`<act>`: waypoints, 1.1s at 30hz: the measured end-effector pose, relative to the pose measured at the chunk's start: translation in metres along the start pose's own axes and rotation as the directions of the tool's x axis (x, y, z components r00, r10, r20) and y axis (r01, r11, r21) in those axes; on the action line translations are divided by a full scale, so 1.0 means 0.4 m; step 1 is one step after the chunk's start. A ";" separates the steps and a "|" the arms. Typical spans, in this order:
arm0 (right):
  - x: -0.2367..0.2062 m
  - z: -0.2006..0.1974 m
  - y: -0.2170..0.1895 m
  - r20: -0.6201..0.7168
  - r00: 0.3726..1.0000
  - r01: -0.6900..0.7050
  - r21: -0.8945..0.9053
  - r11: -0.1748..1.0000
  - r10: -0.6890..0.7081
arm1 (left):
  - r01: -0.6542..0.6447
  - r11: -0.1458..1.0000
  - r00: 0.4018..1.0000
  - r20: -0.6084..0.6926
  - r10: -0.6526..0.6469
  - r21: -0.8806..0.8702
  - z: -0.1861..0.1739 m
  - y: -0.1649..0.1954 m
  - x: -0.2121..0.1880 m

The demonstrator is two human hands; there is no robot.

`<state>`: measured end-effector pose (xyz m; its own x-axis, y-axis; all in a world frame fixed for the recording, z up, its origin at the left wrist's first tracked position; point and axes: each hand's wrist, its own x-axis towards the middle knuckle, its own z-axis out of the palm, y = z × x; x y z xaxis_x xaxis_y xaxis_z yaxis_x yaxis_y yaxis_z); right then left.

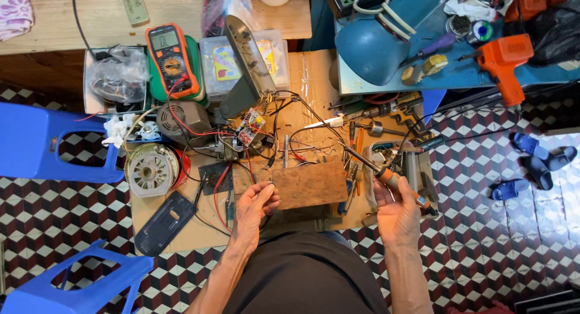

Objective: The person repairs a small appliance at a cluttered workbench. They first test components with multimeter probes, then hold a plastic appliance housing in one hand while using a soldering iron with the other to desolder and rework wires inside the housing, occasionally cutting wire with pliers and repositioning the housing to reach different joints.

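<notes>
The right hand [397,214] is closed around the handle of a soldering iron [386,176], thumb along the grip, with the thin metal shaft slanting up and left over the work. The left hand [255,206] has thumb and fingertips pressed together on a thin wire [270,169] at the left edge of a wooden block [314,184]; what lies between the fingertips is too small to make out.

The iron looks light and stiff, and is best held on its insulated handle, well back from the tip. The wire looks limp, light and easy to kink, so a fingertip pinch near its free end suits it.

Beyond the block, red and black leads run to a small circuit board [249,127]. An orange multimeter [172,57] stands further back on the left, near a round motor [151,169]. All of this lies on a cardboard sheet [314,78].
</notes>
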<state>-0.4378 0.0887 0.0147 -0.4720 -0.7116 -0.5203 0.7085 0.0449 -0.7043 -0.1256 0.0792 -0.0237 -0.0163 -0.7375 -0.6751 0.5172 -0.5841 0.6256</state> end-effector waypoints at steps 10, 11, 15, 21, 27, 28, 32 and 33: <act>0.014 -0.161 -0.074 -0.151 0.979 0.150 0.076 0.986 -0.137 | 0.027 0.981 0.995 0.088 -0.044 0.194 0.093 -0.014 0.014; 0.019 -0.174 -0.082 -0.153 0.979 0.147 0.077 0.986 -0.134 | 0.022 0.978 0.994 0.097 -0.043 0.206 0.104 -0.017 0.016; 0.042 -0.181 -0.069 -0.153 0.987 0.071 0.133 0.989 -0.050 | 0.017 0.979 0.995 0.095 -0.037 0.204 0.127 -0.025 0.018; 0.037 -0.026 0.138 0.026 0.972 -0.234 0.092 0.968 0.233 | 0.009 0.985 1.000 -0.004 -0.008 0.174 0.073 -0.029 -0.010; -0.001 0.106 0.306 0.107 0.909 -0.417 0.165 0.894 0.404 | 0.074 0.974 0.995 -0.074 -0.059 0.214 0.011 -0.042 -0.069; -0.003 0.115 0.318 0.102 0.908 -0.417 0.173 0.892 0.405 | 0.071 0.974 0.995 -0.081 -0.055 0.216 0.009 -0.042 -0.074; -0.014 0.100 0.322 0.032 0.911 -0.412 0.148 0.899 0.412 | 0.063 0.977 0.995 -0.086 -0.046 0.205 0.008 -0.036 -0.082; -0.017 0.091 0.318 0.032 0.902 -0.431 0.126 0.893 0.431 | 0.064 0.974 0.996 -0.076 -0.049 0.217 0.011 -0.037 -0.083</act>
<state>-0.3253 0.0737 -0.0539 -0.1037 -0.6445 -0.7575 0.9027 0.2587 -0.3437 -0.1362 0.1109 -0.0087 0.0232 -0.6804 -0.7325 0.3174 -0.6898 0.6507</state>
